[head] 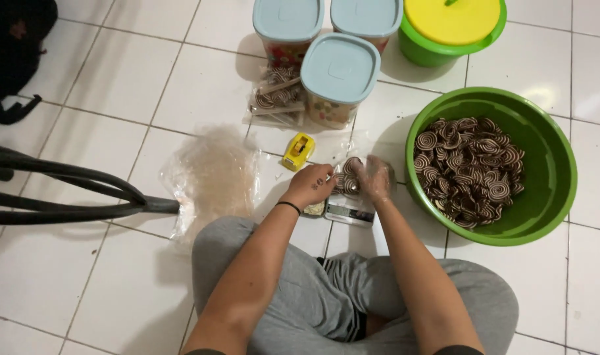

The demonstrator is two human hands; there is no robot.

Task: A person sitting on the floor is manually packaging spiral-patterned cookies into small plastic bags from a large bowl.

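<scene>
I sit cross-legged on a white tiled floor. My left hand (pixel 310 186), bare with a black band at the wrist, holds the edge of a clear plastic bag of spiral cookies (pixel 348 177). My right hand (pixel 374 177) wears a thin clear plastic glove and grips the same bag from the right. The bag rests on a small silver kitchen scale (pixel 348 213) just in front of my knees. A large green basin (pixel 550 164), to the right of my right hand, holds several brown-and-white spiral cookies (pixel 470 169).
A yellow tape dispenser (pixel 298 151) lies left of the scale. A pile of empty clear bags (pixel 211 177) sits further left. Filled cookie bags (pixel 277 95), three blue-lidded jars (pixel 338 75) and a green bucket with yellow lid (pixel 452 26) stand behind. Black chair legs (pixel 70 194) reach in from the left.
</scene>
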